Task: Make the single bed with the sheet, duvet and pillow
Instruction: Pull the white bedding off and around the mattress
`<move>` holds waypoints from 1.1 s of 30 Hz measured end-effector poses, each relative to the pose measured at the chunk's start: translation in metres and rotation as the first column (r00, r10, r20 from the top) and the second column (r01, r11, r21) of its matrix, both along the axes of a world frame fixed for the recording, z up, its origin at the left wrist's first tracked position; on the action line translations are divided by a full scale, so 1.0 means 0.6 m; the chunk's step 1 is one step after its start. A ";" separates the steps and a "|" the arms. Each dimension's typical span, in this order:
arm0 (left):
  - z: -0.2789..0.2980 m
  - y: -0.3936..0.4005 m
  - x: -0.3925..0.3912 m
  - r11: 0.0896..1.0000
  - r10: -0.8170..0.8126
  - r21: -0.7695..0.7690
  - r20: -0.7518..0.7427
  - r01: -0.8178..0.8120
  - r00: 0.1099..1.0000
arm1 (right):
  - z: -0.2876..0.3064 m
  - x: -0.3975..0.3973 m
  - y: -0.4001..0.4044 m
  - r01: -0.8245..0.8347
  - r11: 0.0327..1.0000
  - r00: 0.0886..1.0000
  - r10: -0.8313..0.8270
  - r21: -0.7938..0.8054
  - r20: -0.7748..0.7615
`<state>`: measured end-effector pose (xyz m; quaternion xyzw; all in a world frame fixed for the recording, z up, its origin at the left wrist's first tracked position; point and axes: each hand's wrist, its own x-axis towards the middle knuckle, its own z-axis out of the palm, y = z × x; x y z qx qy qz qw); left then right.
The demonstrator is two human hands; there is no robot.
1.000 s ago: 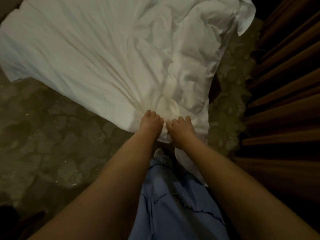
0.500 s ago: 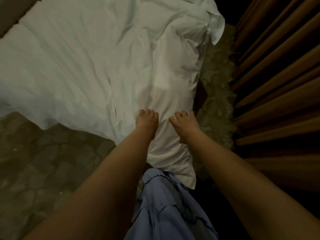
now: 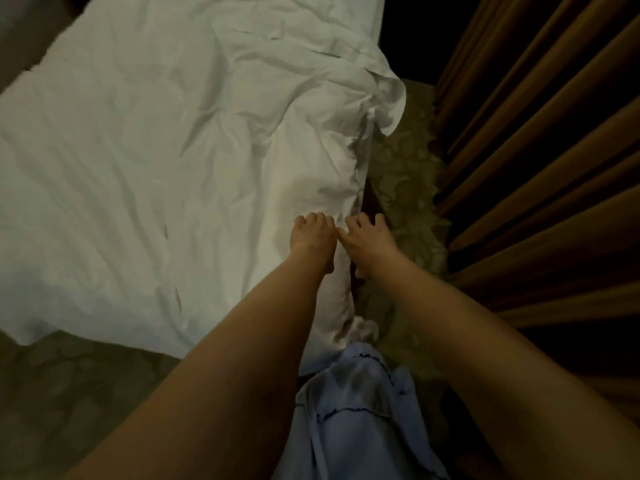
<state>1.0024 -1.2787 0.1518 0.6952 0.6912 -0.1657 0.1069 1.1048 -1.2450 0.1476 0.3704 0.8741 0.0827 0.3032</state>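
Sheet [image 3: 145, 161] lies crumpled over the bed with its near corner hanging toward the carpet [image 3: 405, 188] – left hand [image 3: 313, 235] and right hand [image 3: 367, 239] curl their fingers into that corner, and pulling unevenly may drag it crooked – or off

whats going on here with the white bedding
A person is making a bed. Both hands are at the near edge of a crumpled white sheet, close together: the left hand has its fingers curled into the fabric, and the right hand reaches over the edge beside it. The sheet is not smooth yet; one corner hangs over the patterned carpet next to the brown curtain.
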 end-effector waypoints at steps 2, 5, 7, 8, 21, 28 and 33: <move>-0.003 0.056 0.022 0.997 0.073 -0.019 0.022 -0.073 0.997 | 0.004 0.011 0.067 -0.052 0.999 0.999 0.052 0.009 -0.010; -0.007 0.145 0.048 0.978 0.210 -0.030 0.037 -0.209 0.977 | 0.009 0.030 0.176 -0.134 0.991 0.990 0.133 -0.025 -0.055; -0.006 0.210 0.066 0.962 0.272 -0.015 0.047 -0.272 0.961 | 0.010 0.047 0.245 -0.182 0.983 0.982 0.181 -0.033 -0.047; -0.008 0.241 0.076 0.954 0.299 -0.002 0.063 -0.300 0.952 | 0.009 0.056 0.276 -0.204 0.978 0.979 0.203 -0.039 -0.030; -0.143 0.450 0.074 0.806 0.591 -0.029 0.094 -0.591 0.801 | -0.110 0.025 0.533 -0.468 0.877 0.879 0.474 -0.113 0.039; -0.229 0.605 0.002 0.653 0.756 -0.124 0.145 -0.747 0.638 | -0.173 -0.114 0.704 -0.643 0.756 0.759 0.650 -0.123 0.031; -0.312 0.692 -0.048 0.518 0.853 -0.187 0.182 -0.835 0.489 | -0.265 -0.191 0.814 -0.678 0.702 0.713 0.701 -0.218 0.040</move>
